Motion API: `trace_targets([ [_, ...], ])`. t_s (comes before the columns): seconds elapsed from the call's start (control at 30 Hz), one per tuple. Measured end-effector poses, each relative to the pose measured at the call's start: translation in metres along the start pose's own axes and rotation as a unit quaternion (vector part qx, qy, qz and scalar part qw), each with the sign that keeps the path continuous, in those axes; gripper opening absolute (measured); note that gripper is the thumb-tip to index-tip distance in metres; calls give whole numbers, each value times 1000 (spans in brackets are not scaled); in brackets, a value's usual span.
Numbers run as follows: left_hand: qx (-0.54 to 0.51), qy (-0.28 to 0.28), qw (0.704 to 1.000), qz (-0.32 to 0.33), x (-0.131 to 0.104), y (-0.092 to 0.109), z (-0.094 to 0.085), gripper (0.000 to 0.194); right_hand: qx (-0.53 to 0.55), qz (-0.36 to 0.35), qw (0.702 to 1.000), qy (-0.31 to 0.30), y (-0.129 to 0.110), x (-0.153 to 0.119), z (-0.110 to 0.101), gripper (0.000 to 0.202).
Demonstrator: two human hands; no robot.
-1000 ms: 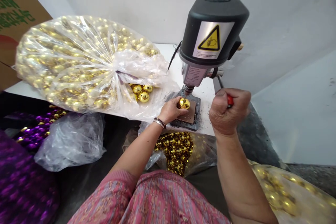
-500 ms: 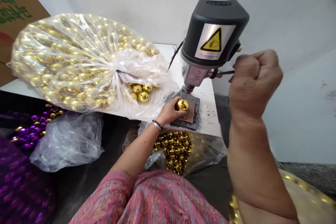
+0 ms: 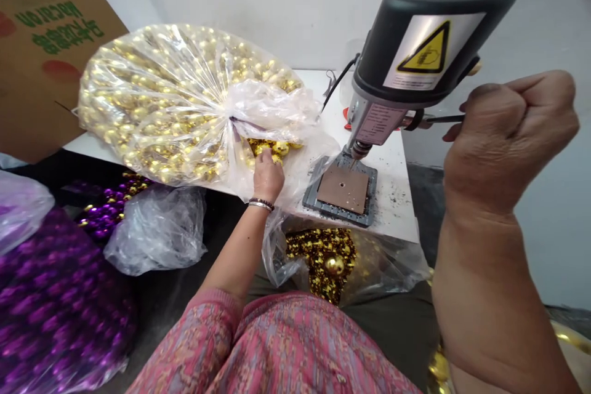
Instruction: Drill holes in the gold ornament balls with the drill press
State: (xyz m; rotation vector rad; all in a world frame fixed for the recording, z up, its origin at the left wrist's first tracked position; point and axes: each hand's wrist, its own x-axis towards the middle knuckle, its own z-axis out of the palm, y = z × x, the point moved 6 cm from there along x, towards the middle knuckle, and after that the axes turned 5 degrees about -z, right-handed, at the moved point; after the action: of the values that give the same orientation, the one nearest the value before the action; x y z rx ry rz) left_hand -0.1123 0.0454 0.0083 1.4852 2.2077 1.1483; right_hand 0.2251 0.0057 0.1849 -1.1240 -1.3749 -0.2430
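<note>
Shiny round gold balls (image 3: pixel 281 148) lie at the fingertips of the nearer left hand (image 3: pixel 269 175), its hold unclear, beside a clear plastic bag (image 3: pixel 272 104); the right hand (image 3: pixel 501 141) grips a dark rod-shaped lever (image 3: pixel 446 119).

It looks like a workshop: a drill press (image 3: pixel 436 37) stands near the right edge of a white bench (image 3: pixel 392 157), dark shavings (image 3: pixel 398 197) scattered about its base (image 3: pixel 318 203). A bulk bag of gold balls (image 3: pixel 161 114) fills the bench's left end; a bag of purple balls (image 3: pixel 55 308) sits lower.
</note>
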Motion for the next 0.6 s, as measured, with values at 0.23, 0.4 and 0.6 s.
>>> trace_targets([
  [0.23, 65, -71, 994, -52, 2, -4, -1, 41, 10, 15, 1000, 5, -8, -2, -1, 23],
  [0.4, 56, -104, 990, -77, 5, -7, 1, 26, 12, 6, 1000, 18, -10, -7, -2, 20],
  [0.6, 35, -104, 988, -107, 14, -16, 9, 30, 8, 8, 1000, 11, -13, -11, -5, 21],
])
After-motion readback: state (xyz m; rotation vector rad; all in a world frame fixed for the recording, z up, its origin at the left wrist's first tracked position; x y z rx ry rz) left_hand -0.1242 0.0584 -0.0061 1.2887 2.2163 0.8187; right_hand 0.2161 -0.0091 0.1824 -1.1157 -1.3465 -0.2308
